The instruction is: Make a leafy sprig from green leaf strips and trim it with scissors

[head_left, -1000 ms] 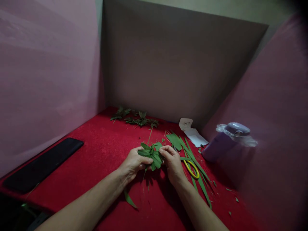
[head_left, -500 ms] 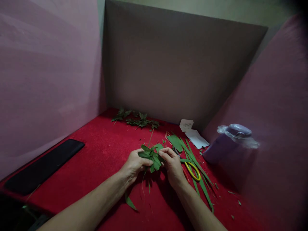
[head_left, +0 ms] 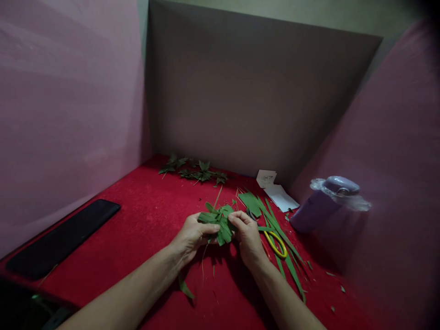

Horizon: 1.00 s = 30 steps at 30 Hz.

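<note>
Both my hands hold a small folded bundle of green leaf strips [head_left: 218,222] just above the red cloth. My left hand [head_left: 192,237] grips its left side, thumb pressed on top. My right hand [head_left: 245,234] pinches its right edge with closed fingers. A thin stem sticks up from the bundle toward the back. Loose green leaf strips [head_left: 275,229] lie right of my right hand, with yellow-handled scissors [head_left: 275,242] among them.
A pile of finished leaf pieces [head_left: 195,170] lies at the back by the cardboard wall. White paper slips [head_left: 277,191] and a tipped purple bottle [head_left: 321,204] lie to the right. A black flat pad [head_left: 62,236] lies on the left. Leaf scraps are scattered on the red table [head_left: 137,229].
The hands have barely shifted; the fingers have worked slightly on the leaf bundle, and its stem now points a little more to the right.
</note>
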### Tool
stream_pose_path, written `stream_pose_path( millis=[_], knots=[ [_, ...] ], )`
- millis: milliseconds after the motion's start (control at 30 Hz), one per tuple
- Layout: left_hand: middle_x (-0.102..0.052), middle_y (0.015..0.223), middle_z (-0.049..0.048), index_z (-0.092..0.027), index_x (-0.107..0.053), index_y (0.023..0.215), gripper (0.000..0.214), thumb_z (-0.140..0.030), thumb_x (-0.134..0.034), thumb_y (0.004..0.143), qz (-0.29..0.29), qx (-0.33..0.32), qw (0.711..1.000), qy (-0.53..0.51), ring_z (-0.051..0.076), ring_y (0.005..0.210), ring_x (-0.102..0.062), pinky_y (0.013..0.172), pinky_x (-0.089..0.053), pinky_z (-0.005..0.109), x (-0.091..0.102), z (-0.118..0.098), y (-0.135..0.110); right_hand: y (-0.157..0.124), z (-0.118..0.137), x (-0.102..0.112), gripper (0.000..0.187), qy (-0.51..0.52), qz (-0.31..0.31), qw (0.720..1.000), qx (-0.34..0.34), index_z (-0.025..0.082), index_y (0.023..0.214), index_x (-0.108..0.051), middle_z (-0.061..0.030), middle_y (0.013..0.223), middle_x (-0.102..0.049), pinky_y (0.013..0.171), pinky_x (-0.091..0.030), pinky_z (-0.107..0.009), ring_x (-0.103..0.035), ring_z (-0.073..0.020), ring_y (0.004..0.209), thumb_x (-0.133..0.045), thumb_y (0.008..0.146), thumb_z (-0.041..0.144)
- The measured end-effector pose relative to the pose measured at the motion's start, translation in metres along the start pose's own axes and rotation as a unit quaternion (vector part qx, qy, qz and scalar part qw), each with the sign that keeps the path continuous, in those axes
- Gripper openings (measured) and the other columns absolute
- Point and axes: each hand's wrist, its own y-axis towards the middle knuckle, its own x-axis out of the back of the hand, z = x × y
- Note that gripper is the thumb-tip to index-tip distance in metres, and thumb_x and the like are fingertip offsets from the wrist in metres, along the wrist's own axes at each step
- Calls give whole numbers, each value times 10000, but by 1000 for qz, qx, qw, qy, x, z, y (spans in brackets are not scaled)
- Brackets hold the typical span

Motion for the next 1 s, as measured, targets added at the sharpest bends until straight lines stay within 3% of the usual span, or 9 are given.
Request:
stream_pose_path(
  millis=[200, 433, 733, 1000],
  knots=[
    [-687, 726, 83, -122, -621, 789, 238, -275, -722, 636, -17, 29, 999, -7, 159, 597, -635, 562, -515, 278, -2, -4, -1, 2, 4, 4, 182, -7, -19, 1000, 16, 186, 634, -536, 61, 505, -466, 362, -317, -199, -403, -88, 404, -674, 604, 300],
    [-679, 742, 70, -113, -632, 817, 286, -116, -739, 552, 24, 8, 1000, 15, 157, 621, -633, 602, -498, 270, 1, -1, 0, 3, 4, 6, 165, -14, -29, 999, 36, 181, 617, -550, 71, 483, -443, 363, -273, -189, -358, -77, 406, -683, 596, 277],
    [-689, 757, 90, -103, -657, 808, 291, -183, -765, 551, 44, 5, 999, -4, 165, 621, -634, 620, -494, 278, -1, -3, -2, 5, 2, 7, 177, -14, -28, 999, 44, 185, 616, -559, 67, 488, -465, 388, -293, -203, -377, -88, 414, -692, 590, 298],
    [-672, 677, 61, -106, -631, 728, 178, -217, -720, 620, -24, -10, 999, -32, 137, 572, -610, 576, -492, 250, 3, 0, 7, -1, 2, 2, 156, 9, 3, 1000, 29, 191, 636, -552, 66, 515, -474, 399, -324, -205, -399, -88, 421, -675, 636, 287]
  ],
)
